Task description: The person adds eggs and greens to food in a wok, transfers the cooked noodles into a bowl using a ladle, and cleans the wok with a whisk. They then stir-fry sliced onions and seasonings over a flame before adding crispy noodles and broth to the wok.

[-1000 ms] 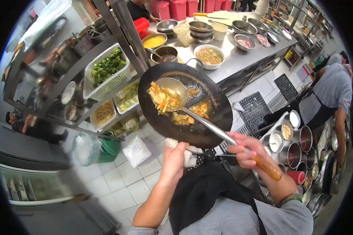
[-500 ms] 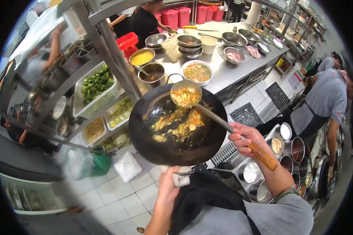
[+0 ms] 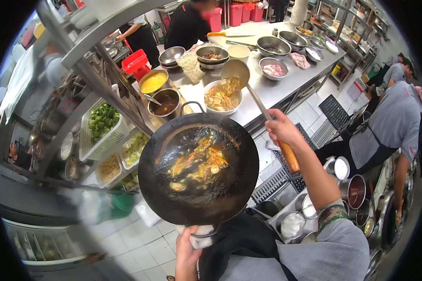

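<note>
Ladle and wok above a kitchen floor, seen from the wearer's head. The ladle (image 3: 258,102) has its long axis on a diagonal: its scoop points to the upper left, toward the counter (image 3: 279,89), and its wooden grip (image 3: 289,157) slopes to the lower right. The scoop is tipped over a white bowl (image 3: 226,112), with vegetable mix at its lower lip. The wok (image 3: 201,206) faces upward; its two handles, one far and one near, lie on a line running away from the wearer.

Counted: one ladle, one wok, one white bowl, one cloth (image 3: 202,237), and, left of the white bowl, two metal pots, one with yellow liquid (image 3: 153,83) and one with dark sauce (image 3: 164,107).

The right hand (image 3: 282,127) has its fingers closed around the ladle handle; the scoop lies beyond them and the wooden end projects below. The left hand (image 3: 187,246) has its fingers curled on the cloth at the wok's near handle, the wok lying just beyond; their undersides are hidden.
</note>
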### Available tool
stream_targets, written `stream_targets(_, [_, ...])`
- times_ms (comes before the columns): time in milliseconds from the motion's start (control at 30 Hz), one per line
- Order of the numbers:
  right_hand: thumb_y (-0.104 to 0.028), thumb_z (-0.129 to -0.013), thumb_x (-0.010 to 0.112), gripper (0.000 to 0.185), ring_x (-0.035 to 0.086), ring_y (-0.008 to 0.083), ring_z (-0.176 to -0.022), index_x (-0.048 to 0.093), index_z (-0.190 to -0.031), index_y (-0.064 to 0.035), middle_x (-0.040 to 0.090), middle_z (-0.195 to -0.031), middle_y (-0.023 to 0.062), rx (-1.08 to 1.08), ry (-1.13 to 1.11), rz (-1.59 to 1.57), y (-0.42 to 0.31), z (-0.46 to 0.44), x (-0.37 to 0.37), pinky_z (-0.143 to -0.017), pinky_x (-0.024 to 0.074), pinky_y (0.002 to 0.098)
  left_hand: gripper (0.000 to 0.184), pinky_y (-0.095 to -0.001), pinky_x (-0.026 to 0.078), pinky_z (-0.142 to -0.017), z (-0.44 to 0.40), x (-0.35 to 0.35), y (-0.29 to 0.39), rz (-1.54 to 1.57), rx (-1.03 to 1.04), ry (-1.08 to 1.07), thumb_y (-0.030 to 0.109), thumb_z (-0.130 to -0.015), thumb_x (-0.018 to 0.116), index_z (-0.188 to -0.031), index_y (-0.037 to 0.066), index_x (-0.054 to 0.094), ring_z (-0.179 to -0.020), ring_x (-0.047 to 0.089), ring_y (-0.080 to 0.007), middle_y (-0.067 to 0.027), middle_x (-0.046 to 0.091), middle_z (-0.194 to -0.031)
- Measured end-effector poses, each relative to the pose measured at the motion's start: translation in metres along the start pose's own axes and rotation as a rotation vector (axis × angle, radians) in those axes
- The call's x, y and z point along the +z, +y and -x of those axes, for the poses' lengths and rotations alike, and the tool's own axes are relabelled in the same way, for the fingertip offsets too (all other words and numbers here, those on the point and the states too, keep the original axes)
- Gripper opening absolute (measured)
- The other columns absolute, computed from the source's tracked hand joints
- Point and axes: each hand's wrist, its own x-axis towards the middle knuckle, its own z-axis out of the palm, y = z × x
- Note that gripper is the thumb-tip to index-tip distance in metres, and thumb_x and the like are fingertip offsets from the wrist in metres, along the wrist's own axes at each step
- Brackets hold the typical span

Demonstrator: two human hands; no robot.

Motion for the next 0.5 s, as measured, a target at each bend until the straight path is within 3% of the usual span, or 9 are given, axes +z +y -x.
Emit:
stream_targets(133, [-0.007, -0.092, 0.055, 0.039, 0.045, 0.0095, -0.046, 0.043, -0.13, -0.0079, 0.049, -0.071, 0.0009, 0.022, -0.107, -0.168, -0.02, 0.013, -0.018, -0.037, 0.0369, 0.0277, 0.034, -0.0474, 0.055, -0.089, 0.004, 0.005, -0.001, -0.067, -0.02, 0.022, 0.014, -0.085, 0.061, -0.114, -0.003, 0.059, -0.097, 0.068, -0.0331, -0.018, 0.068, -0.107])
stream_targets(233, [-0.007, -0.093, 0.055, 0.046, 0.047, 0.0098, -0.047, 0.042, -0.137, -0.0099, 0.05, -0.07, 0.0011, 0.034, -0.13, 0.075, -0.021, 0.026, -0.015, -0.038, 0.0368, 0.0282, 0.035, -0.0473, 0.055, -0.089, 0.01, 0.013, 0.002, -0.08, -0.04, 0.034, 0.014, -0.084, 0.062, -0.115, -0.003, 0.058, -0.097, 0.068, -0.0331, -0.0183, 0.068, -0.108])
stream_targets(333, [-0.01, -0.093, 0.057, 0.054, 0.055, 0.016, -0.054, 0.04, -0.144, -0.0118, 0.056, -0.072, 0.0069, -0.042, -0.137, 0.431, 0.01, 0.02, -0.008, -0.047, 0.045, 0.0329, 0.033, -0.0468, 0.055, -0.088, 0.01, 0.014, 0.003, -0.078, -0.033, 0.036, 0.013, -0.084, 0.061, -0.112, -0.004, 0.059, -0.095, 0.068, -0.0327, -0.019, 0.068, -0.105])
stream_targets(367, [-0.012, -0.092, 0.061, 0.057, 0.061, 0.0225, -0.065, 0.04, -0.146, -0.0118, 0.062, -0.078, 0.0135, -0.391, -0.012, 0.814, 0.028, 0.02, -0.006, -0.061, 0.0512, 0.0372, 0.033, -0.0465, 0.055, -0.088, 0.01, 0.012, 0.003, -0.074, -0.022, 0.039, 0.013, -0.083, 0.061, -0.111, -0.005, 0.06, -0.094, 0.068, -0.0325, -0.0189, 0.068, -0.104])
stream_targets(467, [-0.013, -0.09, 0.063, 0.061, 0.063, 0.0255, -0.073, 0.039, -0.146, -0.0111, 0.063, -0.082, 0.0176, -0.302, 0.1, 0.756, 0.037, 0.041, -0.001, -0.07, 0.0527, 0.0395, 0.03, -0.0458, 0.056, -0.086, 0.004, 0.003, -0.002, -0.052, 0.002, 0.045, 0.012, -0.083, 0.061, -0.107, -0.006, 0.061, -0.091, 0.069, -0.0321, -0.0186, 0.069, -0.101])
stream_targets(500, [-0.012, -0.091, 0.061, 0.062, 0.062, 0.0231, -0.068, 0.038, -0.148, -0.0145, 0.063, -0.081, 0.0154, -0.21, 0.048, 0.66, 0.022, 0.058, -0.003, -0.065, 0.0515, 0.0385, 0.029, -0.0455, 0.056, -0.086, 0.004, 0.001, -0.002, -0.049, 0.0, 0.045, 0.012, -0.083, 0.061, -0.106, -0.007, 0.061, -0.09, 0.069, -0.0319, -0.0185, 0.069, -0.1])
